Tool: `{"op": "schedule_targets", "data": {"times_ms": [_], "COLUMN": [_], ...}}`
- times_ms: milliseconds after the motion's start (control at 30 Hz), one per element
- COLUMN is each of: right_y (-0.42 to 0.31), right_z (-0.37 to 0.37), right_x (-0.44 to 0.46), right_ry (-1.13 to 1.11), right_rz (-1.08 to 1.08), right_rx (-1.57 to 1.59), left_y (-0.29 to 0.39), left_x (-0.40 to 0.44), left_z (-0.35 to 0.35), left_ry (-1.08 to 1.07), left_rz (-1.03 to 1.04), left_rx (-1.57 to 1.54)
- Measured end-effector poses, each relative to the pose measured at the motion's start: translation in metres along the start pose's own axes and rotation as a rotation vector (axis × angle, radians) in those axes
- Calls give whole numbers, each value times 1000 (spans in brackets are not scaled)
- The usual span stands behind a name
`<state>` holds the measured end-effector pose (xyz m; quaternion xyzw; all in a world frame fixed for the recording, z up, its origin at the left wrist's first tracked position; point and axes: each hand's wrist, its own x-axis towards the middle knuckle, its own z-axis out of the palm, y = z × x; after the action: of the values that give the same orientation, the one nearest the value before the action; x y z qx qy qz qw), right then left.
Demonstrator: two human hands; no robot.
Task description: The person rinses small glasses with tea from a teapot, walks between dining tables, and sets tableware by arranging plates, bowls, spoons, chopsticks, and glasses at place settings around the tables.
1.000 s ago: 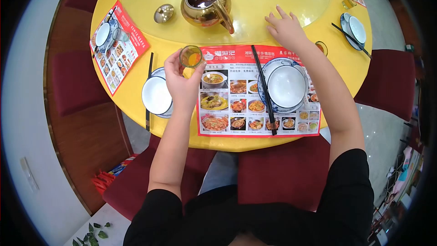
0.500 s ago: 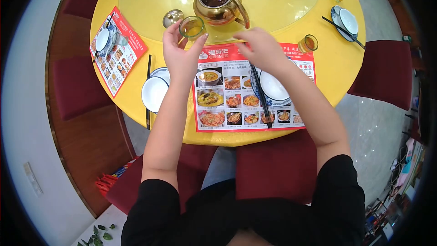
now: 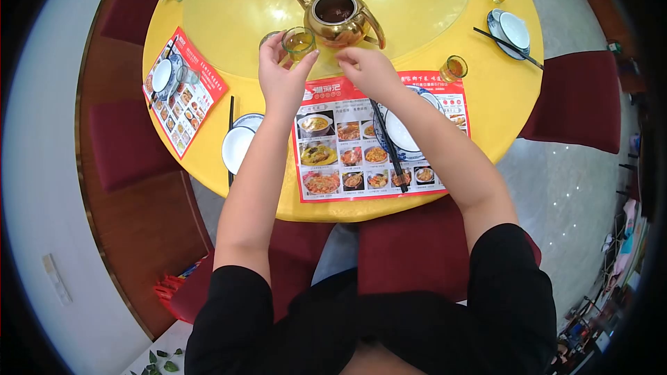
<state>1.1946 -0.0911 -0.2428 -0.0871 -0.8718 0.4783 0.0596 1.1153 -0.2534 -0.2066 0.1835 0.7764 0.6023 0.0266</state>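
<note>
My left hand (image 3: 283,73) holds a small glass (image 3: 298,41) with yellowish liquid, its thumb and fingers on either side of it. To its right, my right hand (image 3: 369,73) has its fingers drawn together just below the gold teapot (image 3: 338,19); whether they hold anything is hidden. The teapot stands without a lid, its handle to the right. Its gold lid (image 3: 269,37) is mostly covered by my left hand. Under my right forearm lie a blue-rimmed plate with a white bowl (image 3: 403,130) and black chopsticks (image 3: 392,153) on the red-bordered menu sheet (image 3: 326,191).
Another glass of amber liquid (image 3: 454,68) stands at the menu's upper right corner. A white bowl (image 3: 237,149) with chopsticks is left of my left forearm. Further settings lie at the left and right, on the yellow table (image 3: 306,210). Dark red chairs (image 3: 577,101) surround it.
My right hand has come in from the far right, past the amber glass, towards my left hand, and its fingers have drawn together. My left hand has carried its glass up beside the teapot.
</note>
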Motion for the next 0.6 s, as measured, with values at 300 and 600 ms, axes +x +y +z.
{"op": "schedule_targets", "data": {"times_ms": [300,600], "right_y": [-5,-8], "right_z": [19,7], "right_x": [23,35], "right_ry": [206,184], "right_rz": [-17,127], "right_rx": [641,840], "left_y": [8,0], "left_x": [37,85], "left_z": [20,32], "left_ry": [-63,-195], "left_rz": [65,106], "left_rx": [98,381]}}
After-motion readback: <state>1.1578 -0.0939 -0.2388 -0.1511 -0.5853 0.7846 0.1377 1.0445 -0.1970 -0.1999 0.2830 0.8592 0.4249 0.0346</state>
